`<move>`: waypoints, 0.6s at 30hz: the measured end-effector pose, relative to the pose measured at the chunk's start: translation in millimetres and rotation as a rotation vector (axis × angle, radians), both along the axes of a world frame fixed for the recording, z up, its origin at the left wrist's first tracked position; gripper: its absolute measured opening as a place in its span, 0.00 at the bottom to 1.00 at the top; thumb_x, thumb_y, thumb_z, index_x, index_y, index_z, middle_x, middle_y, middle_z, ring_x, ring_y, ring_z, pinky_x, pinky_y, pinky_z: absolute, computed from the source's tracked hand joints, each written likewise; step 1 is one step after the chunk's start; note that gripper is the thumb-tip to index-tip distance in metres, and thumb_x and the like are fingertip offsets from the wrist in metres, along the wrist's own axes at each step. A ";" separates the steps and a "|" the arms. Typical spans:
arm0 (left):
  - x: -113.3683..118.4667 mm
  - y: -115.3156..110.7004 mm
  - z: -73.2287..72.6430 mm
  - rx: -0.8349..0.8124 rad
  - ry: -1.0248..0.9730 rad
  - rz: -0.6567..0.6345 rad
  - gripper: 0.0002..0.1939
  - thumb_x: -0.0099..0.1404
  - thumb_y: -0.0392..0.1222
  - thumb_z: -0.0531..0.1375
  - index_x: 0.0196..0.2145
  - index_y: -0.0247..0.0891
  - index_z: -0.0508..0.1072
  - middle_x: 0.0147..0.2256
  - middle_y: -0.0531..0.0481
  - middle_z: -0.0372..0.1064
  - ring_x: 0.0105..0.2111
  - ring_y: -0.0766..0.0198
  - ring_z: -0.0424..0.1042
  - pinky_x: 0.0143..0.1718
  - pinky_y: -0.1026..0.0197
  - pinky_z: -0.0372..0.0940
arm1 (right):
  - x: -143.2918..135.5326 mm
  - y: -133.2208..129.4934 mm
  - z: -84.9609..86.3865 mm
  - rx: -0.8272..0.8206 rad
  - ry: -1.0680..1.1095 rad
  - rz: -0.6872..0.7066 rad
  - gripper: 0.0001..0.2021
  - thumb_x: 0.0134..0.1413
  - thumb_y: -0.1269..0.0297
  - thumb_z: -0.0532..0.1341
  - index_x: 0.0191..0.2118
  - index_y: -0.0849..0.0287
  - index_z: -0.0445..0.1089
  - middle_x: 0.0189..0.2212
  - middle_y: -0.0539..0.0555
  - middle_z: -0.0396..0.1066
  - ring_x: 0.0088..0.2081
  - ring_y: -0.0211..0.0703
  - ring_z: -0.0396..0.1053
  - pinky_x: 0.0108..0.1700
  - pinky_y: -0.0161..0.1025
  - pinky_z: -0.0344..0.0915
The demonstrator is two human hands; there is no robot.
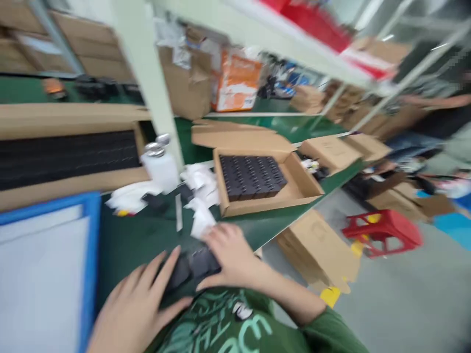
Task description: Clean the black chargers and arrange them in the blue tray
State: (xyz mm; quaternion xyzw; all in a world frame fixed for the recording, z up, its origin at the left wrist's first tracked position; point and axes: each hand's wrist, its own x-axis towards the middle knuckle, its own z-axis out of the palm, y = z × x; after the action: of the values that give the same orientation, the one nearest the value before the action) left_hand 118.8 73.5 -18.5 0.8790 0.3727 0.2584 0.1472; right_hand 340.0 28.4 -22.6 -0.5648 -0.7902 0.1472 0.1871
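Observation:
Small black blocks (199, 263) lie in a short row on the green table, close to my body. My left hand (138, 299) is at the left end of the row, its fingers spread and its thumb apart, touching the nearest block. At the right end, my right hand (230, 257) has its fingers and thumb round the last block. An open cardboard box (303, 184) with rows of similar black blocks (252, 177) stands beyond my right hand. Crumpled white tissue (201, 223) touches the fingertips of that hand. The picture is blurred.
A blue-framed tray (94, 235) is at the left, below a long box of black parts (66, 158). A white bottle (161, 169) stands by the shelf post (149, 73). Cartons (320, 250) and a red stool (386, 230) are on the floor; a person (437, 122) is at right.

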 end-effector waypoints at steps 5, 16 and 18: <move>-6.6 -11.8 2.6 -0.063 0.456 0.146 0.32 0.65 0.55 0.61 0.62 0.39 0.65 0.46 0.35 0.72 0.44 0.37 0.72 0.35 0.45 0.70 | -18.3 -9.4 27.7 -0.325 -0.191 -0.316 0.55 0.48 0.30 0.60 0.72 0.63 0.44 0.70 0.75 0.43 0.59 0.80 0.56 0.46 0.67 0.67; -22.7 3.9 10.3 -0.362 -0.042 0.315 0.29 0.56 0.58 0.67 0.51 0.41 0.72 0.44 0.41 0.73 0.43 0.46 0.73 0.43 0.52 0.67 | -43.2 -9.9 13.7 -0.178 -0.280 -0.322 0.27 0.56 0.48 0.60 0.58 0.57 0.65 0.59 0.69 0.61 0.48 0.68 0.63 0.30 0.49 0.70; -34.0 0.7 16.1 -0.419 -0.277 0.445 0.32 0.58 0.63 0.64 0.53 0.42 0.67 0.48 0.42 0.71 0.46 0.49 0.72 0.46 0.53 0.66 | -43.0 -10.1 12.4 -0.121 -0.288 -0.314 0.34 0.56 0.44 0.60 0.63 0.59 0.60 0.62 0.71 0.58 0.51 0.71 0.61 0.31 0.49 0.70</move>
State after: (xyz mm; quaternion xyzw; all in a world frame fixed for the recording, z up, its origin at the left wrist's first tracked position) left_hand 84.7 74.3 -2.4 0.6832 0.5770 0.3189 0.3139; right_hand 297.0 18.3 -10.2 -0.7061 -0.7010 0.0811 0.0587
